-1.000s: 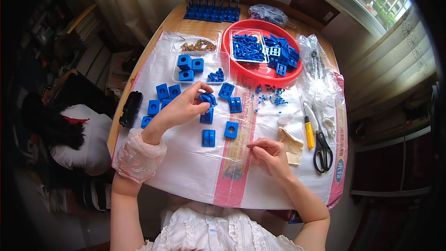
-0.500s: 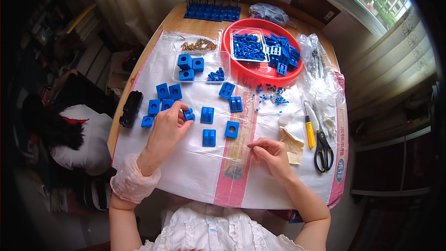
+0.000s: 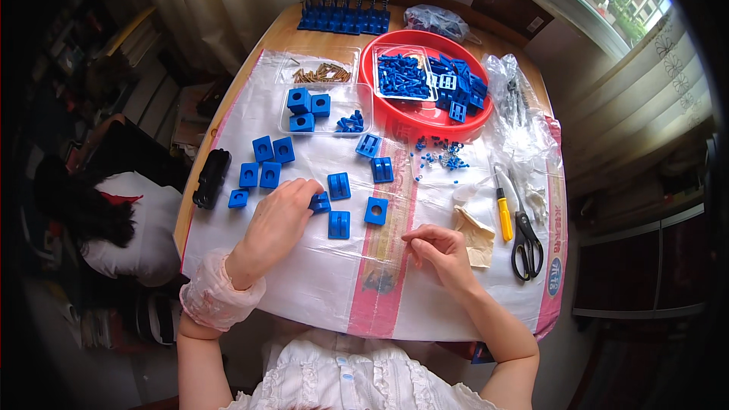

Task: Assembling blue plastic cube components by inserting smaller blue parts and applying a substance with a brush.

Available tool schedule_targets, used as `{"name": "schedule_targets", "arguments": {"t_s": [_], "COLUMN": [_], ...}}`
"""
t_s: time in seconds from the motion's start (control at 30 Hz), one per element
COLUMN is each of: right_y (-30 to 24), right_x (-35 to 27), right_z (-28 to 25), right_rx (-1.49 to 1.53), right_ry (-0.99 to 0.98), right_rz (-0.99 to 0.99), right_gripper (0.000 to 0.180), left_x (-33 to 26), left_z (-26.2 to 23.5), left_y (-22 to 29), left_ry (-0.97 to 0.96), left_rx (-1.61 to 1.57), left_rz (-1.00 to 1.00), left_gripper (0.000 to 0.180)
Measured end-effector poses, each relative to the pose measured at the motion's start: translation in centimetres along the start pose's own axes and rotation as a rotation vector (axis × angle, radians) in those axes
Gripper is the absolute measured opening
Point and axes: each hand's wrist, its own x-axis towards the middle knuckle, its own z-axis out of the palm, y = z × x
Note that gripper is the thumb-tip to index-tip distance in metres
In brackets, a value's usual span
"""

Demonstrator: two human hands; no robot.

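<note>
Near the table's middle, my left hand (image 3: 275,222) is closed on a small blue plastic block (image 3: 320,203), which it holds low over the sheet, partly hidden by my fingers. Just right of it lie two ridged blue pieces (image 3: 339,187) and a square blue piece with a round hole (image 3: 376,211). Several blue cubes with holes (image 3: 269,175) stand beyond my left hand. My right hand (image 3: 444,252) rests over the sheet, its thumb and fingers pinched together. Whether anything small is between them is too fine to make out. A beige paper scrap (image 3: 476,237) lies beside it.
Clear trays hold brass screws (image 3: 323,74) and blue parts (image 3: 349,121). A red basin (image 3: 387,115) carries more blue pieces. Tiny fittings (image 3: 448,158), a yellow-handled screwdriver (image 3: 504,216) and black scissors (image 3: 526,250) lie at right; a black case (image 3: 212,178) at left. A person (image 3: 125,220) sits further left.
My left hand has moved slightly right with the blue block and lowered it toward the sheet beside the ridged pieces. My right hand has stayed nearly still.
</note>
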Motion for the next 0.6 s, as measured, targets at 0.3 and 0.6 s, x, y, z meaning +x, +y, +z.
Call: {"name": "schedule_targets", "arguments": {"t_s": [0.3, 0.6], "right_y": [0.2, 0.2], "right_x": [0.0, 0.0], "right_z": [-0.2, -0.2], "right_rx": [0.004, 0.006], "right_ry": [-0.019, -0.029], "right_rz": [-0.005, -0.013], "right_gripper": [0.016, 0.016], "left_x": [0.0, 1.0], "left_z": [0.5, 0.8], "left_y": [-0.1, 0.5], "left_ry": [-0.124, 0.08], "left_rx": [0.159, 0.155], "left_rz": [-0.178, -0.009], "left_gripper": [0.022, 0.029]}}
